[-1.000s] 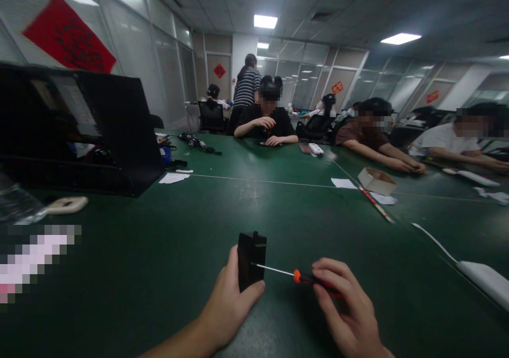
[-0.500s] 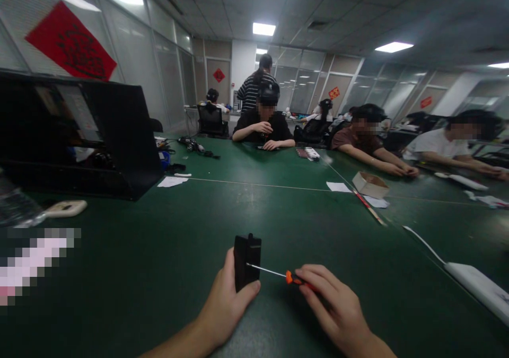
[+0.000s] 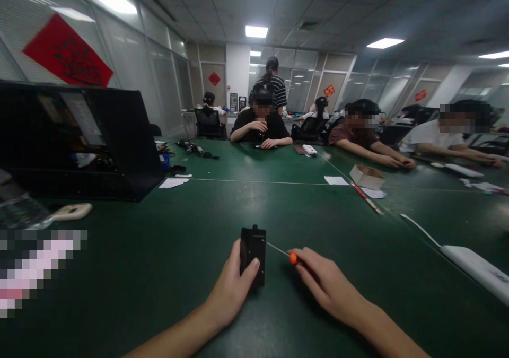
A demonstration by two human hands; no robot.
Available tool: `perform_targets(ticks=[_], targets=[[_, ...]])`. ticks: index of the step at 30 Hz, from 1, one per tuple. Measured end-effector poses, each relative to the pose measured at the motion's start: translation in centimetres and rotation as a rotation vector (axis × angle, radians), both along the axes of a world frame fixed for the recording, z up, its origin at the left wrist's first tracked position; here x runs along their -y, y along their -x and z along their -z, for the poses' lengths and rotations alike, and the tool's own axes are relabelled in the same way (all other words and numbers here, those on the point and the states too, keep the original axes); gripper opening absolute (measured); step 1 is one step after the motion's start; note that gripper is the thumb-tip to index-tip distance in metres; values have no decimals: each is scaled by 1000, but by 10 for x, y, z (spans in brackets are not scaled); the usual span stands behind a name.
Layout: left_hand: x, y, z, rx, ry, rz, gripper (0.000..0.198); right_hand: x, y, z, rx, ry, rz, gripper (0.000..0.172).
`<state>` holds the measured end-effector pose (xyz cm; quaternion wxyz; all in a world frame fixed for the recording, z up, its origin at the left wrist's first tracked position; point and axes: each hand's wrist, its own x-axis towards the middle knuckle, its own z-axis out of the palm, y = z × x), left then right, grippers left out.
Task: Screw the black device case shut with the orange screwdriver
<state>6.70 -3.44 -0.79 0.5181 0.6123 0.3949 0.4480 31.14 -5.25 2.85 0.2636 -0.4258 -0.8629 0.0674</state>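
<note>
A black rectangular device (image 3: 253, 246) with a small knob on its top end and small screws on its face is gripped in my left hand (image 3: 234, 286). The thumb lies across its front and the fingers wrap behind its left side. My right hand (image 3: 324, 278) is closed around the orange and black handle of a screwdriver (image 3: 293, 258), most of which the fingers hide. Its thin metal shaft points left, with the tip at the upper right edge of the device; whether it touches a screw I cannot tell.
Both hands are above a green table (image 3: 191, 241). A black open-fronted case (image 3: 135, 140) stands at left, near a plastic bottle (image 3: 19, 204). At right lie a small box (image 3: 366, 177) and a white power strip (image 3: 473, 268). Several people sit across the table.
The screwdriver tip has gone from the middle of the device's face to its upper right edge. The device has turned slightly and shifted right and up; my thumb now lies higher on it.
</note>
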Motion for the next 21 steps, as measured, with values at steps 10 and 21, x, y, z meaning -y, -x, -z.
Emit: perform_targets(ticks=[10,21], targets=[[-22,3,7,595,338,-100,45,25,12,-22,137,-456,-5,26],[-26,0,24,384,149,-184,42,38,38,-17,300,-587,-22,20]])
